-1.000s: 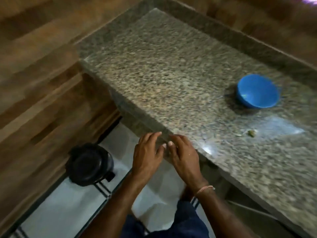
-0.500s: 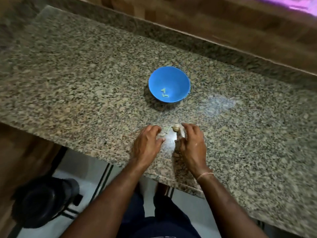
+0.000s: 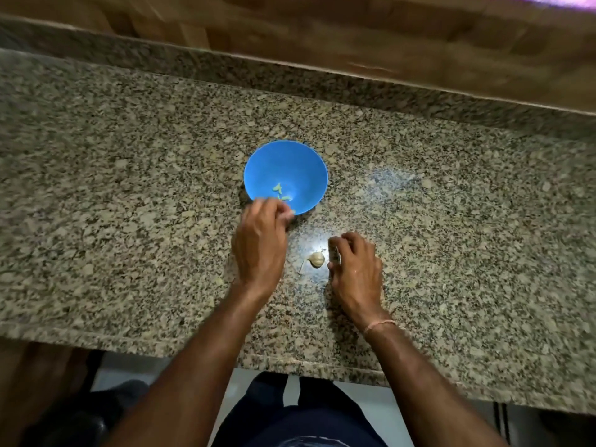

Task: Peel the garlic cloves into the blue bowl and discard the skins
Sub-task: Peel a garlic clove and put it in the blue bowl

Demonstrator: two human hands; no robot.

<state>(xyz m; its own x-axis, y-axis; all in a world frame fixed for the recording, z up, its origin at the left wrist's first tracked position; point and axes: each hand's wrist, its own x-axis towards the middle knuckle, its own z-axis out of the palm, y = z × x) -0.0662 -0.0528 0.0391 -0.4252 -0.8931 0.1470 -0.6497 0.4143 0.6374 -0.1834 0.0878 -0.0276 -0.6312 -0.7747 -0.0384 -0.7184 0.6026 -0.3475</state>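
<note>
The blue bowl [image 3: 300, 162] stands on the granite counter [image 3: 129, 221] and holds a few pale peeled cloves [image 3: 278, 188]. My left hand [image 3: 261, 243] is at the bowl's near rim; its curled, blurred fingertips pinch a small pale piece that looks like a clove. A garlic piece [image 3: 316, 259] with its skin on lies on the counter between my hands. My right hand [image 3: 354, 269] rests just right of it, fingers loosely curled, with nothing seen in them.
A raised granite ledge and a wooden wall [image 3: 354, 33] run behind the bowl. The counter's front edge [image 3: 161, 348] is close to my body. A dark bin [image 3: 80, 421] stands on the floor at lower left.
The view swung from the floor bin back to the counter. My left hand went from beside the garlic piece forward to the bowl's rim; my right hand stayed by the garlic.
</note>
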